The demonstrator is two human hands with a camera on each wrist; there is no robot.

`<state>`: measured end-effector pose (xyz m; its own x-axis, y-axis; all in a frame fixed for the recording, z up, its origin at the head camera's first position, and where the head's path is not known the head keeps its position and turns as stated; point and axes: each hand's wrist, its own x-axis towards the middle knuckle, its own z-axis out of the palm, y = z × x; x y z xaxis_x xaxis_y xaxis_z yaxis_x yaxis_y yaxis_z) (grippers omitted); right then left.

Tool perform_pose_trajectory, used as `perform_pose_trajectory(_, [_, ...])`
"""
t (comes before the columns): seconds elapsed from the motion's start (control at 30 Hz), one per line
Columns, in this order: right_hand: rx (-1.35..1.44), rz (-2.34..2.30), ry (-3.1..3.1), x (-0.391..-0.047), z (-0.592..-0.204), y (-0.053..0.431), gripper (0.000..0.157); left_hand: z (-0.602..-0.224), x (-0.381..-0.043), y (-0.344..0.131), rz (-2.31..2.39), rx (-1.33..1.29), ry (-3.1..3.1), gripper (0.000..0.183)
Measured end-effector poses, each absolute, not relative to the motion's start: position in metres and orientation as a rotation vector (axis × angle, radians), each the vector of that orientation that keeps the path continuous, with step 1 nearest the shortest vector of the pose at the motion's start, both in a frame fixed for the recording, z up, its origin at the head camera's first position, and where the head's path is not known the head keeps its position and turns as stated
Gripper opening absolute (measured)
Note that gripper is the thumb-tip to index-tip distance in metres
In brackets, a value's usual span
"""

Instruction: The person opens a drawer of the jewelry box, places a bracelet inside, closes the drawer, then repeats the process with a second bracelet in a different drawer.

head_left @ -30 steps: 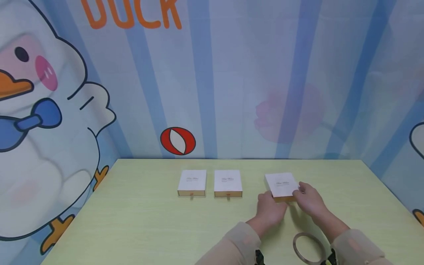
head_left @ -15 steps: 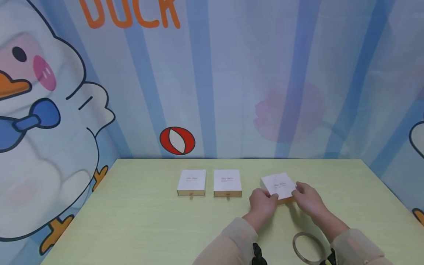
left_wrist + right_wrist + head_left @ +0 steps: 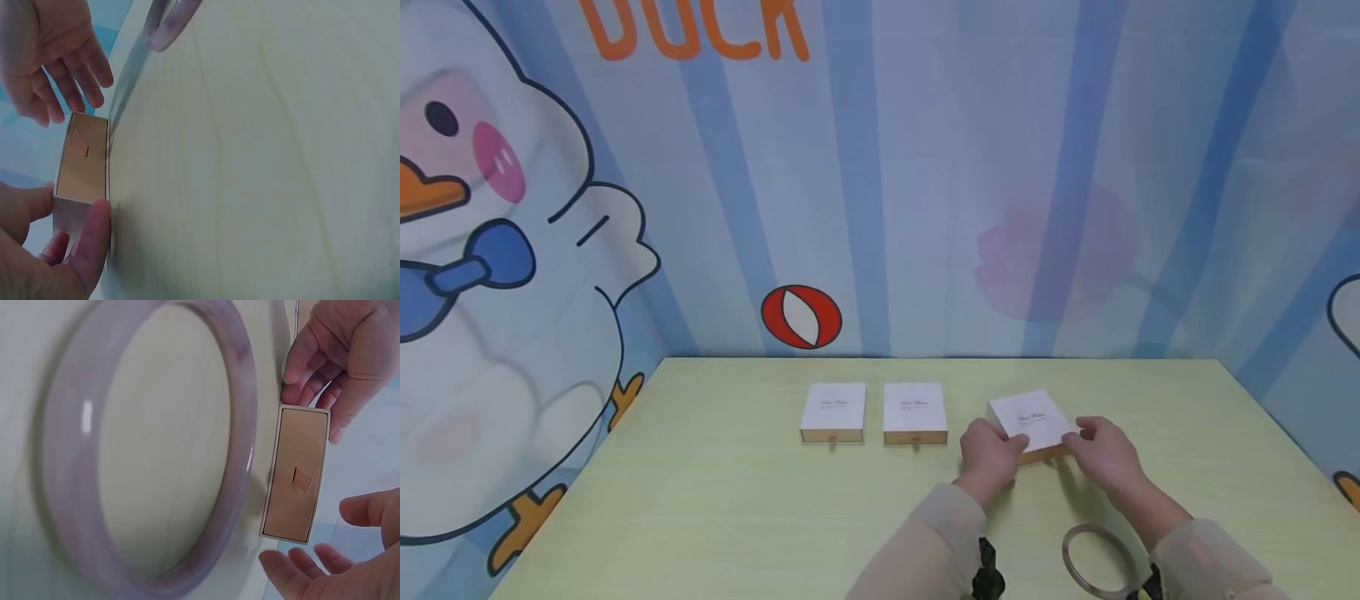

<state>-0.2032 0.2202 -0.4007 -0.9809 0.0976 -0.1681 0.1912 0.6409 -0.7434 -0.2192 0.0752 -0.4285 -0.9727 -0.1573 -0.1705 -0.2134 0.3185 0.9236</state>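
On the tabletop (image 3: 715, 517), the left box (image 3: 833, 410) and middle box (image 3: 914, 410) face me, probably for easy reach. My left hand (image 3: 987, 457) pinches the slanted third box (image 3: 1033, 419) by its left side, likely steadying it. Nearer me lies the bangle (image 3: 72, 444); my right hand (image 3: 1103, 454), fingers loose, grips nothing.

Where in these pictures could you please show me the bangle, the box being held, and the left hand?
Bangle (image 3: 72, 444), right wrist view: on the left side of its ring.
Held box (image 3: 1034, 419), head view: on its white top face.
Left hand (image 3: 988, 457), head view: on the back of the hand.
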Motion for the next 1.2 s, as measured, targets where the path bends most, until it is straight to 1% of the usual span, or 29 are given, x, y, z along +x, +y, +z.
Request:
perform_pose_trajectory(0.17, [0.313,-1.364,2.692,-0.201,-0.405,0.224,0.038,-0.427,-0.221,0.074,1.738,-0.341,2.534,0.029])
perform_pose_trajectory(0.3, [0.318,-1.370,2.610,-0.202,-0.409,0.224,0.029,-0.426,-0.222,0.073,1.685,-0.274,2.598,0.044])
perform_pose_trajectory(0.37, [0.296,-1.334,2.600,-0.203,-0.411,0.222,0.029,-0.426,-0.221,0.073,1.655,-0.225,2.637,0.050])
perform_pose_trajectory(0.53, [0.240,-1.287,2.603,-0.201,-0.413,0.217,0.036,-0.425,-0.220,0.075,1.603,-0.152,2.698,0.061])
perform_pose_trajectory(0.73, [0.231,-1.264,2.631,-0.202,-0.416,0.213,0.035,-0.426,-0.221,0.076,1.510,-0.092,2.735,0.056])
perform_pose_trajectory(1.2, [0.169,-1.134,2.663,-0.204,-0.417,0.211,0.030,-0.421,-0.219,0.076,1.482,-0.100,2.742,0.056])
